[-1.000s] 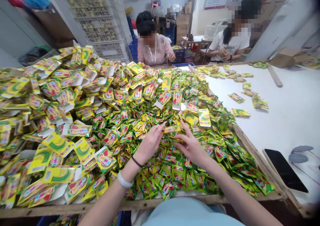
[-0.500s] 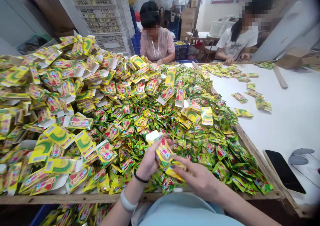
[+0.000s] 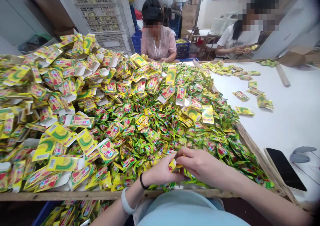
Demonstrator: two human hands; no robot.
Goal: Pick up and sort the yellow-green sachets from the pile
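Note:
Both my hands meet at the near edge of a big heap of green and yellow sachets (image 3: 160,126). My left hand (image 3: 160,174) and my right hand (image 3: 202,166) are closed together round a small yellow and red carton (image 3: 174,166), of which only one end shows between the fingers. Flat and folded yellow cartons (image 3: 60,134) are piled on the left side of the heap. Low wooden rails (image 3: 75,195) frame the heap on the table.
A white table (image 3: 287,116) on the right carries scattered sachets (image 3: 250,92) and a black phone (image 3: 285,167) near its front edge. Two other people sit at the far side, handling packets. White crates (image 3: 105,16) are stacked behind, and a blue bin of packets (image 3: 70,212) sits below the table.
My hands have drawn closer to me and closed over the carton, which stood mostly exposed in my left hand half a second ago. A second ago both hands were out in the heap.

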